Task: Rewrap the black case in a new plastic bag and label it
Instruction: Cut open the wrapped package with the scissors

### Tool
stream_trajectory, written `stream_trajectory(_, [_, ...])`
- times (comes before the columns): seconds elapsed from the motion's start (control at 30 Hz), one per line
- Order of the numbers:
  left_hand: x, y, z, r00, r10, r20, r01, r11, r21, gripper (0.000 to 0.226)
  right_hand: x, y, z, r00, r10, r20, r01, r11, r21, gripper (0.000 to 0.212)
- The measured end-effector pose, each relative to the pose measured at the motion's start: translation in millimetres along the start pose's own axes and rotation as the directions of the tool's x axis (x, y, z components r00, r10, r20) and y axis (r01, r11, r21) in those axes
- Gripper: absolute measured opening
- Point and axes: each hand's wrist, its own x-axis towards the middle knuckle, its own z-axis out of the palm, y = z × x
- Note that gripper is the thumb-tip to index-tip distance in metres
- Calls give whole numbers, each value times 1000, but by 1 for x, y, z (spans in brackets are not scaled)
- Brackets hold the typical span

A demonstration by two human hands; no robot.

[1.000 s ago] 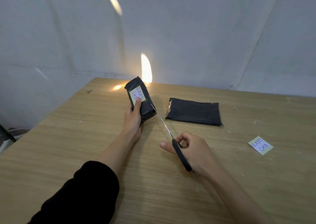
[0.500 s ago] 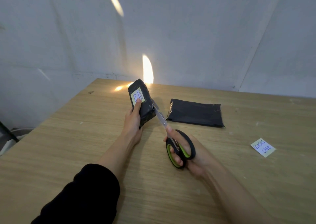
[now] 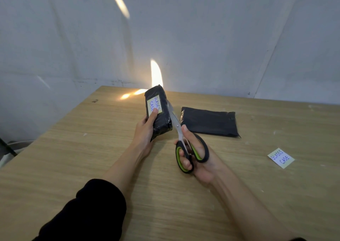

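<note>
My left hand (image 3: pixel 145 130) grips a black plastic-wrapped case (image 3: pixel 161 111) tilted up off the table, its thumb on a yellow-white "GLASES CASE" label (image 3: pixel 154 103). My right hand (image 3: pixel 195 152) holds black scissors with green-lined handles (image 3: pixel 185 146); the blades run up along the wrapped case's right side and touch its wrapping. A flat, folded black plastic bag (image 3: pixel 209 122) lies on the table just right of the case. A second loose "GLASES CASE" label (image 3: pixel 281 158) lies further right.
The wooden table (image 3: pixel 92 158) stands against a grey wall (image 3: pixel 184 38) with bright light patches. The table's left edge drops off beside a dark stand leg (image 3: pixel 7 148) at the far left.
My right hand has turned the scissors so both handle loops show and has slid the blades further up along the case's right side. The left hand has tilted the case slightly.
</note>
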Motion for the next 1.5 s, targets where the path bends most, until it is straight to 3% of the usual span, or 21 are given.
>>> stream_trajectory(0.2, [-3, 1, 1, 999, -4, 48, 3, 1000, 27, 33, 8, -3, 0, 999, -32, 15, 31, 997, 69, 65])
stream_trajectory(0.5, [0, -1, -1, 998, -8, 55, 7, 1000, 19, 45, 23, -8, 0, 999, -17, 47, 11, 991, 130, 58])
stream_trajectory(0.87, [-2, 2, 1, 996, -12, 83, 9, 1000, 30, 40, 38, -18, -6, 999, -48, 20, 44, 988, 151, 59])
stream_trajectory(1.37, [-3, 4, 0, 995, -26, 94, 22, 999, 38, 31, 50, -38, -20, 995, -33, 92, 11, 974, 228, 61])
stream_trajectory(1.5, [-2, 5, -1, 995, -50, 89, 48, 999, 25, 39, 53, -39, -23, 989, -37, 140, 0, 967, 253, 59])
